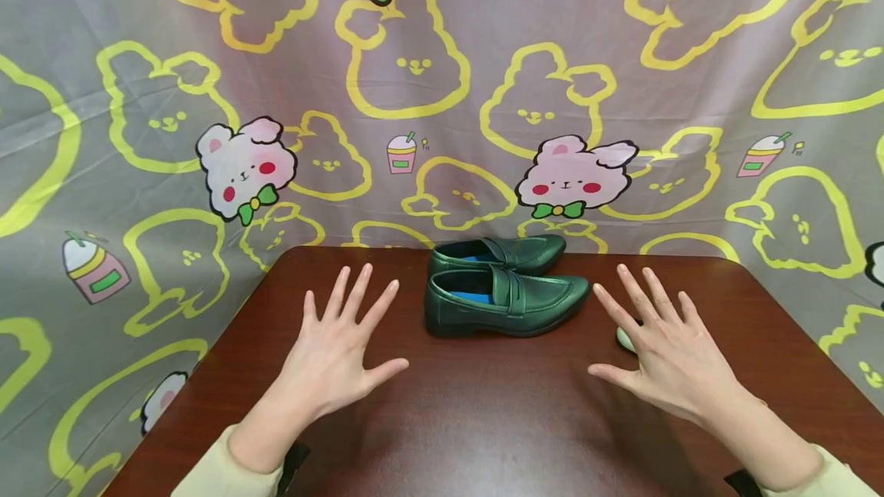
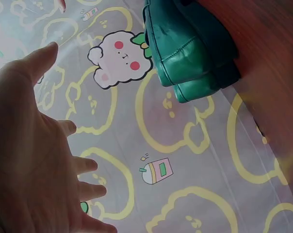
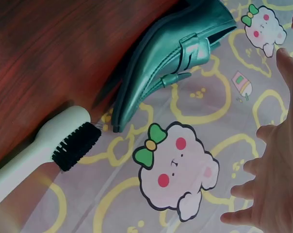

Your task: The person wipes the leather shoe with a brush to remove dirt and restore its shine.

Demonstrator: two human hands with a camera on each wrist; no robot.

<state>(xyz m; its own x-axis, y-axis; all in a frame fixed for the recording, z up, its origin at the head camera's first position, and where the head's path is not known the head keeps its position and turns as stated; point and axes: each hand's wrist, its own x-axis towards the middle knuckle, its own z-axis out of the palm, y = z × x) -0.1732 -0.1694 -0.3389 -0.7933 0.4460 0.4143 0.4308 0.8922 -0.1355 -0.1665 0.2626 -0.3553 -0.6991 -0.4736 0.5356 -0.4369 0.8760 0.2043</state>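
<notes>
At left, a person's left hand (image 1: pixel 331 363) hangs over the table (image 1: pixel 442 424), fingers straight and fanned, thumb held wide, gripping nothing. Just to its right, at centre toward the far edge, a pair of green loafers stands upright, toes to the right: the near shoe (image 1: pixel 555 301) partly covers the far shoe (image 1: pixel 535 251), and whether the two touch cannot be told. A blue insole (image 1: pixel 472 298) shows inside the near one. Right of the toes lies a white brush (image 3: pixel 64 127) with black bristles (image 3: pixel 77 145), largely hidden from the head camera by the right hand (image 1: pixel 673 351), which is likewise spread wide and holds nothing. Patterned cloth (image 1: pixel 442 44) hangs behind.

With both hands free, the left seems best placed to steady the near shoe at its heel, the right to take the brush by its handle. A light hold should spare the glossy upper from dents, and lifting the near shoe straight up would likely avoid a scrape against its mate. The brush lies near the toe, so drawing it rightward first looks the safer course.
</notes>
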